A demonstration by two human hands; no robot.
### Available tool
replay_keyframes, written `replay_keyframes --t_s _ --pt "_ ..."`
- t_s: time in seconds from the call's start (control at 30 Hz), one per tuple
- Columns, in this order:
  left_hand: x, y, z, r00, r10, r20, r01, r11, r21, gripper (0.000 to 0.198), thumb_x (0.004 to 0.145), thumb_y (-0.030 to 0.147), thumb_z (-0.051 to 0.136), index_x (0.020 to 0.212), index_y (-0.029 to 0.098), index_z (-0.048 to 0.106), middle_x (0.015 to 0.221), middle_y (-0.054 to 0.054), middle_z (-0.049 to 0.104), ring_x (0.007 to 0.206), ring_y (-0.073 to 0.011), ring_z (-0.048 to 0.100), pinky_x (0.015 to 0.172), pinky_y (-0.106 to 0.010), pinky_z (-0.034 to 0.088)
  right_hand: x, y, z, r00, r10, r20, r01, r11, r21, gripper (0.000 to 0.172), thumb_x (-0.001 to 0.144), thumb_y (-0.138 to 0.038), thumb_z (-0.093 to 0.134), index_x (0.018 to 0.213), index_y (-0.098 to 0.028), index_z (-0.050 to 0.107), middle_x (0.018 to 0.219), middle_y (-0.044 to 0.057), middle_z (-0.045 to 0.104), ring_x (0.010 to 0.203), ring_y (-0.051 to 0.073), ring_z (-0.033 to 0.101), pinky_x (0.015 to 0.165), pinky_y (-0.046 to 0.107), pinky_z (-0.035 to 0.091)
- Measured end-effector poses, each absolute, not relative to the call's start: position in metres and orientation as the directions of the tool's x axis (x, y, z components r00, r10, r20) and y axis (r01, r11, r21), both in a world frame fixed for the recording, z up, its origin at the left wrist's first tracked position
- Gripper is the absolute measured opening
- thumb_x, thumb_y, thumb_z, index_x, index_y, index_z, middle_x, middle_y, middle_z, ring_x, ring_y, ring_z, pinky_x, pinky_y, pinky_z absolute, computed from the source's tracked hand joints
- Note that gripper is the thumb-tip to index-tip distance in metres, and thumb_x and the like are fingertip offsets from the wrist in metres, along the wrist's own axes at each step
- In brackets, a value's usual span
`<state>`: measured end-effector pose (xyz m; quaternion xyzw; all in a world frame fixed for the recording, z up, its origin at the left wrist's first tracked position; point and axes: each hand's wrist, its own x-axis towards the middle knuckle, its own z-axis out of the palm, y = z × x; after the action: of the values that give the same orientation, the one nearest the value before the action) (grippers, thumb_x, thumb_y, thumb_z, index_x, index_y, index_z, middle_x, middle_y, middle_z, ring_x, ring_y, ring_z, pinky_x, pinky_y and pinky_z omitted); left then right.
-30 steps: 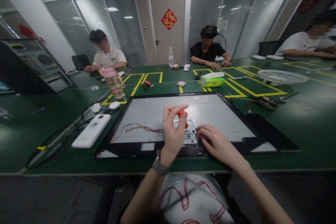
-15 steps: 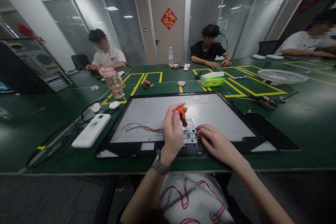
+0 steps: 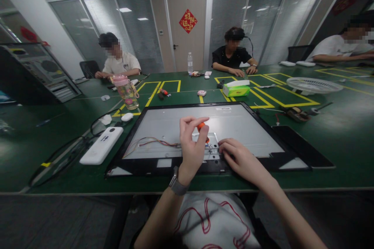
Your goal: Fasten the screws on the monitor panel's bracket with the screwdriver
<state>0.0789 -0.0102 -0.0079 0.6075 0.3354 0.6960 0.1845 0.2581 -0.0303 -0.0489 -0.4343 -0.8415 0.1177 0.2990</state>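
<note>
My left hand (image 3: 193, 149) is closed around an orange and black screwdriver (image 3: 201, 126), mostly hidden behind the thumb and fingers. The tool stands tilted over a small metal bracket (image 3: 214, 149) near the front edge of a flat display panel (image 3: 248, 128). My right hand (image 3: 238, 157) lies low over the panel with curled fingers, its fingertips touching the bracket's right side. Whatever those fingers pinch is too small to make out. Thin coloured wires (image 3: 157, 140) run left from the bracket across the grey panel back.
A white power bank (image 3: 102, 146) and black cables (image 3: 62, 157) lie left of the panel. To the right are a black slab (image 3: 300, 146) and a power tool (image 3: 298, 113). Beyond stand a pink-lidded bottle (image 3: 127, 91) and a tissue pack (image 3: 236, 88). Several people sit around the table.
My left hand's fingers have shifted around the screwdriver handle, with the index finger now stretched out and the thumb raised across it. My right hand has stayed in place.
</note>
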Motion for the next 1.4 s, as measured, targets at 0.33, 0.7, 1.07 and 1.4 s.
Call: replay_keyframes --t_s 0.33,0.7,1.07,1.4 --pt "0.079 -0.0116 -0.0058 -0.192 0.676 0.711 0.121 -0.703 0.701 0.025 0.098 0.036 0.051 0.1 0.021 0.071 0.096 -0.006 0.062 0.09 -0.0169 0.06 0.08 -0.029 0.049 0.2579 -0.0309 -0.0474 -0.444 0.802 0.4 0.658 0.595 -0.462 0.023 0.087 -0.004 0.043 0.089 -0.022 0.057 0.1 0.008 0.063 0.095 0.025 0.06 0.086 0.042 0.051" --pt "0.0791 -0.0101 -0.0077 -0.193 0.652 0.733 0.129 -0.724 0.678 0.019 0.097 0.032 0.055 0.099 0.022 0.071 0.097 -0.005 0.061 0.094 -0.0169 0.059 0.085 -0.03 0.047 0.2568 -0.0309 -0.0459 -0.445 0.802 0.399 0.66 0.595 -0.459 0.022 0.088 -0.005 0.042 0.088 -0.022 0.056 0.099 0.008 0.064 0.094 0.025 0.06 0.085 0.042 0.051" --pt "0.079 -0.0104 -0.0069 -0.213 0.655 0.725 0.154 -0.71 0.687 0.02 0.094 0.035 0.058 0.098 0.022 0.073 0.096 -0.005 0.061 0.088 -0.0163 0.06 0.08 -0.029 0.049 0.2576 -0.0309 -0.048 -0.437 0.797 0.417 0.655 0.6 -0.46 0.024 0.087 -0.004 0.044 0.09 -0.023 0.058 0.1 0.008 0.064 0.094 0.025 0.06 0.084 0.042 0.052" --pt "0.0792 -0.0098 -0.0064 -0.199 0.694 0.692 0.109 -0.686 0.719 0.024 0.098 0.033 0.051 0.106 0.02 0.069 0.1 -0.007 0.064 0.094 -0.0175 0.061 0.086 -0.031 0.049 0.2574 -0.031 -0.0468 -0.444 0.797 0.41 0.654 0.601 -0.459 0.023 0.087 -0.004 0.044 0.089 -0.022 0.057 0.099 0.009 0.064 0.093 0.025 0.06 0.084 0.043 0.051"
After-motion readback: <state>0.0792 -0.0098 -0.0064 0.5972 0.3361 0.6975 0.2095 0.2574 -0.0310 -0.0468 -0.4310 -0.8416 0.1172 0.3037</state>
